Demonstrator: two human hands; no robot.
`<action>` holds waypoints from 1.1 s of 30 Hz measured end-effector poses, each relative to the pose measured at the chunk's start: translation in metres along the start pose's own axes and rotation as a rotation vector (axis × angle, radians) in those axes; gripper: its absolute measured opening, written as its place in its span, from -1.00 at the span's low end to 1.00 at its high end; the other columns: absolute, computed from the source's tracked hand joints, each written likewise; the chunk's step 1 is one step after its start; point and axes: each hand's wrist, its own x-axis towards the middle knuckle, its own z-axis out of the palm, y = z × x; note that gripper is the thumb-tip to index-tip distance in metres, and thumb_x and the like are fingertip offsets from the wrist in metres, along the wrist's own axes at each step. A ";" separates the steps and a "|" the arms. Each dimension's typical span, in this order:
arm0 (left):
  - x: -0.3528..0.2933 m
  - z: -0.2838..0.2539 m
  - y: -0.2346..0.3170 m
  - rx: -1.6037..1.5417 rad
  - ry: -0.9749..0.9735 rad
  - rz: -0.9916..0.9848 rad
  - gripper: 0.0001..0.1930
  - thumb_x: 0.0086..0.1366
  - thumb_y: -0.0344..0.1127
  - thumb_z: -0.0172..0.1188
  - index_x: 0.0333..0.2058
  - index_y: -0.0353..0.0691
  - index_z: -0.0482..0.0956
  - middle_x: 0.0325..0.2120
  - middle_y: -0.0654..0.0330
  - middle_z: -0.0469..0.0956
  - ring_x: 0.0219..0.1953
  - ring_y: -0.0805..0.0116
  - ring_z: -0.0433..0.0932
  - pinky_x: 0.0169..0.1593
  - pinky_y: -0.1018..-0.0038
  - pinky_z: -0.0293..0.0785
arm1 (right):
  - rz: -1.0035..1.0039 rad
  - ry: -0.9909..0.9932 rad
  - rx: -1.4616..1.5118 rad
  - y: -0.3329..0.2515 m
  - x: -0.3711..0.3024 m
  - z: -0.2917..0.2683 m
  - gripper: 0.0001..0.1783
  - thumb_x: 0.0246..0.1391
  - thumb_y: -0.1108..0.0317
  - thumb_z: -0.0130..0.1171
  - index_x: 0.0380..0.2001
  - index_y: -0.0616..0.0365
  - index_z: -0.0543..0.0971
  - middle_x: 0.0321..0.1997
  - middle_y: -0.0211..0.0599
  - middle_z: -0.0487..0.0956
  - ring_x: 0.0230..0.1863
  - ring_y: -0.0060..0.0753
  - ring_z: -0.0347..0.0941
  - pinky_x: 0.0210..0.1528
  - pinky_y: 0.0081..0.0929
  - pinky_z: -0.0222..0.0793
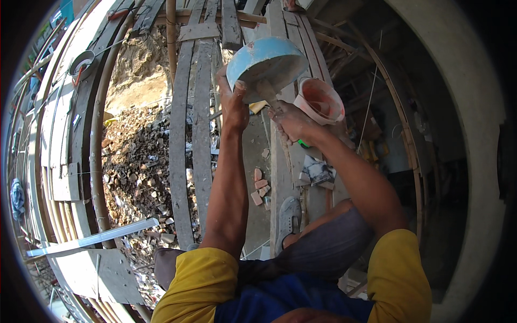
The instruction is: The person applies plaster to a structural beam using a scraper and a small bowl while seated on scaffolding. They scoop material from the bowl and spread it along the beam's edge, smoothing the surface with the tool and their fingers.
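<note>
My left hand (235, 105) grips the near left rim of a round light-blue basin (274, 51). The basin is tilted, so its mortar-smeared inside faces me. My right hand (293, 121) is closed around a trowel (265, 90), whose grey-coated blade reaches into the lower part of the basin. Grey smears cover the fingers of this hand. Just right of the basin stands a whitish-pink bucket (321, 101) with a reddish inside, apart from my right hand.
Wooden planks (183, 134) run lengthwise beside a rubble heap (142, 161). Brick pieces (260, 188) lie below my hands. My shoe (290, 215) rests on a board. A small bucket (82, 64) and a metal bar (97, 237) are at left; a concrete edge (479, 134) curves at right.
</note>
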 end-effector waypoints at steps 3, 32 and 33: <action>-0.006 0.022 -0.001 -0.042 0.109 0.032 0.00 0.02 0.47 0.22 0.21 -0.14 0.12 0.06 0.02 0.29 0.11 0.17 0.32 0.16 0.21 0.30 | -0.079 -0.297 0.419 0.002 -0.004 0.001 -0.64 0.30 0.17 0.02 0.03 0.14 0.33 -0.53 -0.37 0.38 -0.63 -0.49 0.35 -0.66 -0.45 0.28; -0.005 0.029 0.003 -0.127 0.054 0.121 0.05 -0.01 0.55 0.08 0.26 -0.03 -0.03 0.23 0.08 0.12 0.24 0.17 0.20 0.24 0.14 0.27 | -0.251 0.297 -0.208 0.011 0.013 -0.003 -0.70 0.28 0.27 0.01 0.00 0.14 0.36 -0.59 -0.45 0.33 -0.73 -0.55 0.25 -0.72 -0.53 0.22; -0.006 0.022 0.000 -0.122 0.058 0.122 0.05 -0.01 0.55 0.08 0.26 -0.03 -0.03 0.23 0.08 0.12 0.24 0.17 0.20 0.24 0.14 0.27 | -0.254 0.291 -0.207 0.006 0.009 0.002 -0.70 0.28 0.27 0.01 0.00 0.14 0.36 -0.59 -0.45 0.33 -0.73 -0.55 0.25 -0.72 -0.53 0.22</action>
